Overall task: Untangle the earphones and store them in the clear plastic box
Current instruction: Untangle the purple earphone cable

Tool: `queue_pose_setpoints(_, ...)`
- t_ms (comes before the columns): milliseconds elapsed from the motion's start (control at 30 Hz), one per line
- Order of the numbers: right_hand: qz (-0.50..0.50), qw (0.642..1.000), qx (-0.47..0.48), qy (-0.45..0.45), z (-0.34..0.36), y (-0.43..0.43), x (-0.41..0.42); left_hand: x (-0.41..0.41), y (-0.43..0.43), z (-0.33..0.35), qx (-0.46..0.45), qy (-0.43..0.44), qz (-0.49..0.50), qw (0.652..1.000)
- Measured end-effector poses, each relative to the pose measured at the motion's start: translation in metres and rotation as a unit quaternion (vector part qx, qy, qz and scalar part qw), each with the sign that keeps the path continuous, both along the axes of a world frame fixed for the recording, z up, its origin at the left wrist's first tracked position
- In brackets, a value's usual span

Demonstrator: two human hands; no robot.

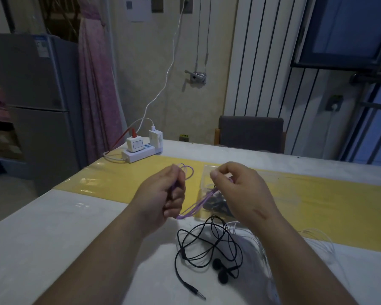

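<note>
While pinched: purple earphones (190, 209) between both grips.

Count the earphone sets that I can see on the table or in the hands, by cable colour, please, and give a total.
Purple earphones, held between the left hand and the right hand: 1
Black earphones, loose on the table: 1
White earphones, on the table by the right arm: 1
Total: 3
Something dark lies in the clear plastic box, but I cannot tell what.
</note>
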State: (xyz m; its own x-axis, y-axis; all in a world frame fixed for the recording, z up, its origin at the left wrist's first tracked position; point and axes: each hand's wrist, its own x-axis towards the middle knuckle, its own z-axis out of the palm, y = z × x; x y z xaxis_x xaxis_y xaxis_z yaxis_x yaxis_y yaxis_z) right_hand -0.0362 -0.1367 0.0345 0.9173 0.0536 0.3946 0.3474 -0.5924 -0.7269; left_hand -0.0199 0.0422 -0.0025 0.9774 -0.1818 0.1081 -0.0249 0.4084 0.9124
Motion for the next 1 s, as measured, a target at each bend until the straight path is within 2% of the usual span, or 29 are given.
queue_pose_setpoints(100, 0.032, 0.998, 0.051, 0.033, -0.004, 0.002, 0.001, -0.001, -0.003, -0.002, 0.033, -0.011, -0.022, 0.999)
queue_pose_setpoints(367, 0.093, 0.992, 0.068, 0.048, -0.013, 0.007, 0.006, -0.007, -0.004, -0.002, 0.063, -0.021, -0.087, 0.994)
queue_pose_setpoints(500, 0.088, 0.993, 0.067, 0.043, -0.01, 0.009, 0.005, -0.008, -0.002, 0.0, 0.068, -0.023, -0.119, 0.99)
queue_pose_setpoints(567, 0.083, 0.985, 0.129, 0.076, -0.009, 0.009, 0.005, -0.008, -0.001, 0.001, 0.046, -0.033, -0.118, 0.991)
queue_pose_setpoints(633, 0.111, 0.952, 0.248, 0.139, -0.006, 0.009, 0.003, -0.007, -0.001, 0.002, 0.028, -0.06, -0.105, 0.992)
queue_pose_setpoints(700, 0.152, 0.902, 0.354, 0.193, 0.0, 0.008, 0.0, -0.006, -0.001, 0.003, 0.018, -0.084, -0.078, 0.993)
queue_pose_setpoints(767, 0.182, 0.857, 0.424, 0.23, 0.002, 0.007, -0.001, -0.004, -0.002, 0.002, -0.01, -0.097, -0.046, 0.994)
queue_pose_setpoints(867, 0.199, 0.82, 0.466, 0.266, 0.001, 0.008, -0.001, 0.0, -0.004, 0.0, -0.043, -0.108, 0.0, 0.993)
queue_pose_setpoints(1000, 0.213, 0.792, 0.496, 0.285, 0.002, 0.005, -0.002, 0.002, 0.0, 0.002, 0.015, -0.13, 0.079, 0.988)
